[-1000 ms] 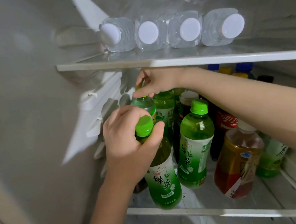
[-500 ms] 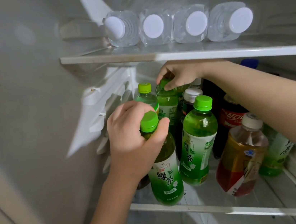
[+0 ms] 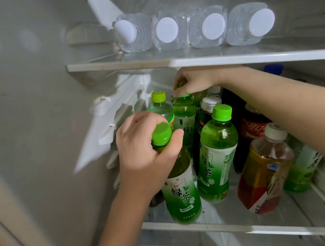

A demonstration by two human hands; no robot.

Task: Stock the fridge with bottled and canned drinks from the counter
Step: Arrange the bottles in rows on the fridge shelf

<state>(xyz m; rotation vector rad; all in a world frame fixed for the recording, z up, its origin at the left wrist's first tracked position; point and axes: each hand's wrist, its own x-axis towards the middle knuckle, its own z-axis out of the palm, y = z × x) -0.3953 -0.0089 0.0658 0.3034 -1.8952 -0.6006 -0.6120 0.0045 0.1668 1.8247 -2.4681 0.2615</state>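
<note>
Two hands at work on a crowded lower shelf [image 3: 244,229]; tipping risk noted.
Left hand [image 3: 144,152] grips the neck of a green tea bottle [image 3: 182,194] at the shelf's front-left edge; right hand [image 3: 191,82] curls over the cap of a rear green bottle [image 3: 184,115] toward the back-left corner. An amber bottle [image 3: 265,173] tilts near the front edge; a sideways shove could topple it.

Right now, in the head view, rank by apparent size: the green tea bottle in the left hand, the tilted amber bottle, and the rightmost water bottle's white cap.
1-2. green tea bottle and amber bottle: look alike, so unranked.
3. white cap: clearly smallest, though it sits farther back.
</note>
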